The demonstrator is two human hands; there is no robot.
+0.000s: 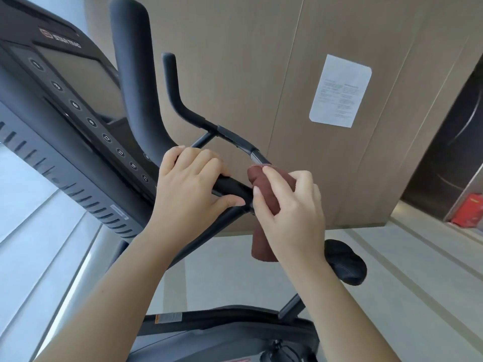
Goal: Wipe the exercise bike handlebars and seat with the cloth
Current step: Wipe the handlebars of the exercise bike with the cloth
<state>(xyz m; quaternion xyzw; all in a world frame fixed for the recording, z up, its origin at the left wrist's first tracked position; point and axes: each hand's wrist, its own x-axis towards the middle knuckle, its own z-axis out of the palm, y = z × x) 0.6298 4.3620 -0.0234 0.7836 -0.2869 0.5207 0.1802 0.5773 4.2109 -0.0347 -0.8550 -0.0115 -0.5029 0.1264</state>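
Note:
The exercise bike's black handlebars (183, 108) curve up through the middle of the head view. My left hand (190, 189) grips the near padded bar, fingers wrapped over it. My right hand (292, 207) holds a brown cloth (264, 244) pressed around the handlebar's right bend, with the cloth's tail hanging below my palm. The black seat (345, 262) shows low on the right, partly hidden behind my right forearm.
The bike's console (78, 105) with a row of numbered buttons fills the left. A brown panelled wall with a white paper notice (339, 91) stands behind. A red object (467, 210) sits on the floor at far right. The bike frame (222, 325) lies below.

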